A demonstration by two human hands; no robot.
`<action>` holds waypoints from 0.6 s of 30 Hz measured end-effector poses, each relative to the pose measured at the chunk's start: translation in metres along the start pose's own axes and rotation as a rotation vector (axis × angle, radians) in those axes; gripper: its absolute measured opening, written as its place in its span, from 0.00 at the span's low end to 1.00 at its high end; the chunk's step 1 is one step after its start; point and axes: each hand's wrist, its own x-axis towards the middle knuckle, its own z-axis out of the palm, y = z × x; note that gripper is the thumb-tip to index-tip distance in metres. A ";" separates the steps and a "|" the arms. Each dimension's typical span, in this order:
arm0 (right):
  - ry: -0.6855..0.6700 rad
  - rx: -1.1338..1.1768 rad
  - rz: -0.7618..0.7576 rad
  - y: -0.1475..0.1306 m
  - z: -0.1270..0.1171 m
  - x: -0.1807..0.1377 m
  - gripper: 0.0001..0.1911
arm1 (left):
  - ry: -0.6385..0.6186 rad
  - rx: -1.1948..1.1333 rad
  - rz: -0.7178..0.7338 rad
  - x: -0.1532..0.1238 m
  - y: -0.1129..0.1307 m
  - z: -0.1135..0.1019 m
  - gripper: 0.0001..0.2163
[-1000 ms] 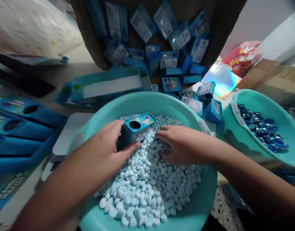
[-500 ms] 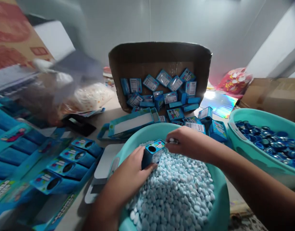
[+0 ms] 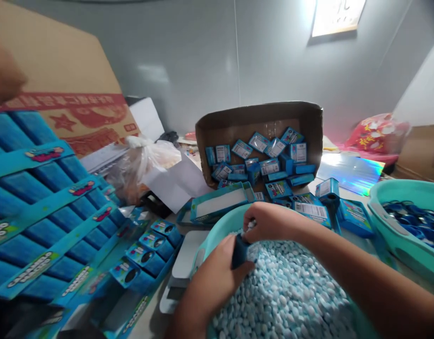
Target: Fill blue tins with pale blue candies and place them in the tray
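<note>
My left hand point(image 3: 224, 268) grips a small blue box point(image 3: 240, 252) above a turquoise tub point(image 3: 220, 229) full of pale blue and white candies point(image 3: 290, 282). Close over the box's top is my right hand point(image 3: 266, 221), its fingers closed around a few white candies point(image 3: 251, 224). The hole in the box's top is hidden from this angle. To the left, several blue boxes point(image 3: 155, 242) with round holes stand in a display tray point(image 3: 139, 310).
A cardboard carton point(image 3: 259, 113) with several blue boxes lies behind the tub. On the right is a turquoise basin point(image 3: 400, 235) of blue metallic caps point(image 3: 411, 216). Stacked filled trays point(image 3: 43, 207) rise at left. Another person's blurred hand point(image 3: 4, 73) shows at upper left.
The view has shifted left and upward. My right hand has come in over the top of the box. A white sheet has dropped at left, and another person's hand has appeared.
</note>
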 end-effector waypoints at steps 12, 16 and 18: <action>0.063 0.281 -0.083 0.030 0.011 0.005 0.15 | 0.002 0.025 -0.065 0.000 -0.002 0.003 0.20; 0.053 0.463 -0.062 0.035 0.018 0.013 0.16 | -0.014 0.017 -0.038 -0.003 0.003 -0.001 0.21; 0.083 0.597 -0.055 0.031 0.023 0.015 0.19 | -0.016 0.022 -0.071 -0.005 0.008 -0.004 0.20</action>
